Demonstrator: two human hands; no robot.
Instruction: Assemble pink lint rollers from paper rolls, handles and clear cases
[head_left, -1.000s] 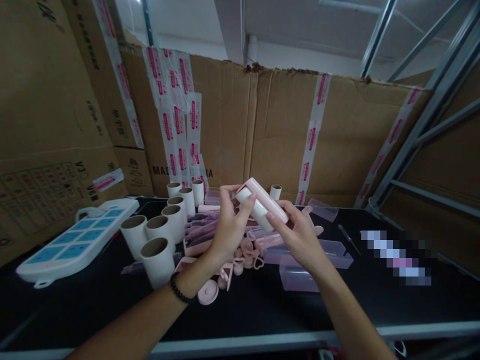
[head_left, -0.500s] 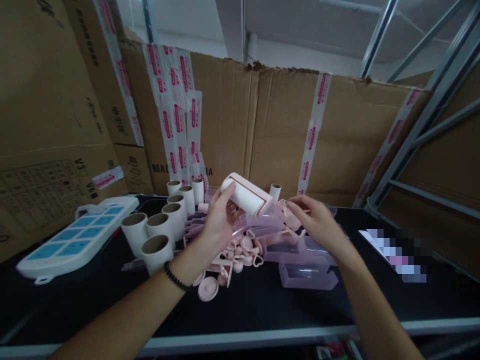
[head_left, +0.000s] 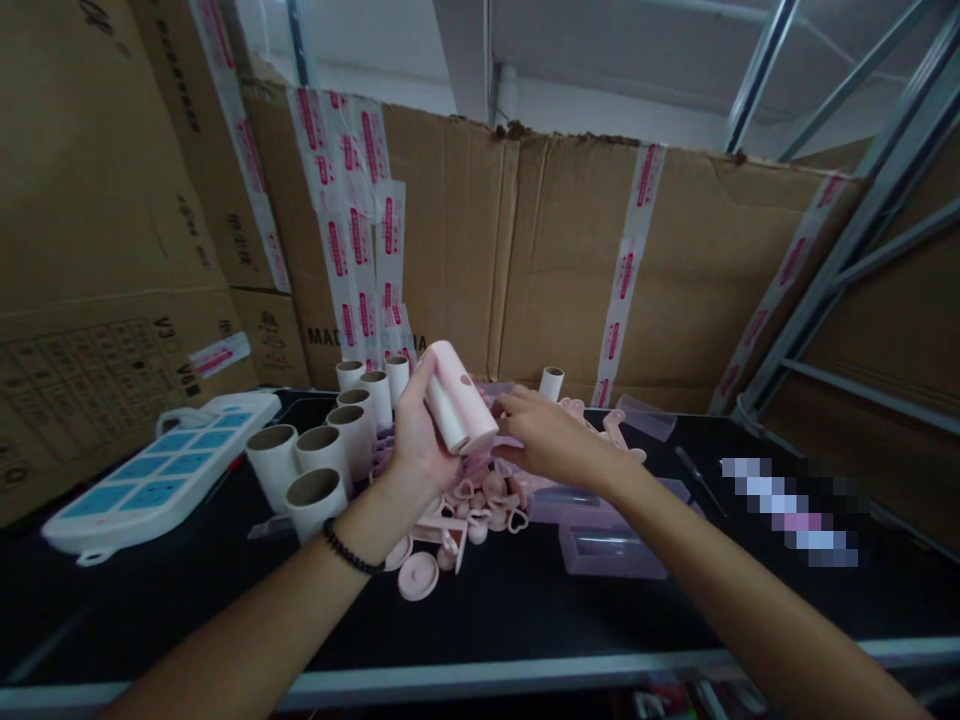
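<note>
In my left hand (head_left: 424, 425) is a pink roll holder (head_left: 465, 392) with a white roll (head_left: 450, 425) in it, tilted, its rounded pink shell towards me. My right hand (head_left: 536, 430) is just right of the holder's lower end, fingers curled; anything they pinch is hidden. Beneath both hands lies a heap of small pink plastic parts (head_left: 487, 500), some round, some heart-shaped. A round pink cap (head_left: 418, 577) lies at its near edge. Translucent purple plastic troughs (head_left: 615, 552) lie under and beside my right forearm.
Several white tubes (head_left: 315, 505) stand upright on the left, and one more tube (head_left: 551, 384) stands at the back. A white power strip (head_left: 161, 480) with blue sockets lies far left. A thin dark tool (head_left: 701, 480) lies right. Cardboard walls (head_left: 450, 250) enclose the black surface.
My right hand has moved left from the pink parts to beside the roll holder. My left hand has turned the holder, so its pink shell now faces me more.
</note>
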